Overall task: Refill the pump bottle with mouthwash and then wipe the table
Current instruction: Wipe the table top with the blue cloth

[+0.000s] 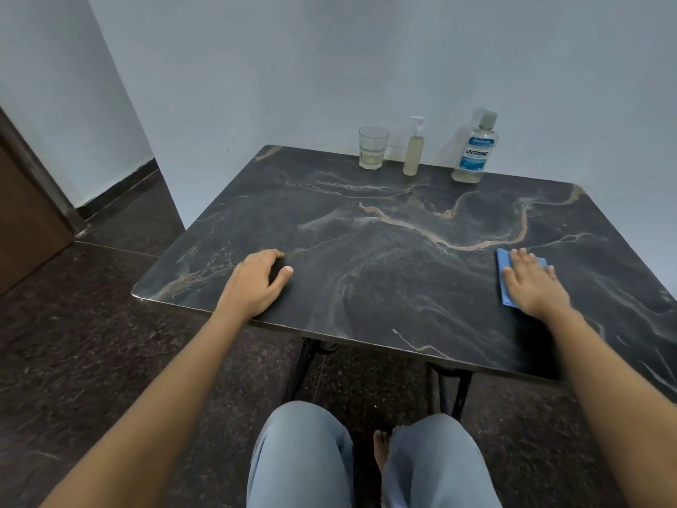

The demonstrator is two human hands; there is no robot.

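Observation:
A slim pump bottle (414, 148) with pale liquid and a white pump stands at the far edge of the dark marble table (384, 251). To its right stands a clear mouthwash bottle (475, 150) with a blue label and its cap on. My right hand (533, 284) lies flat, fingers spread, on a folded blue cloth (505, 276) near the table's right side. My left hand (258, 282) rests on the table near the front left edge, fingers curled, with nothing visible in it.
A clear glass (373, 147) with a little pale liquid stands left of the pump bottle. A pale wall runs right behind the table. A dark speckled floor, a brown door (25, 214) at left and my knees (366, 460) lie below the front edge.

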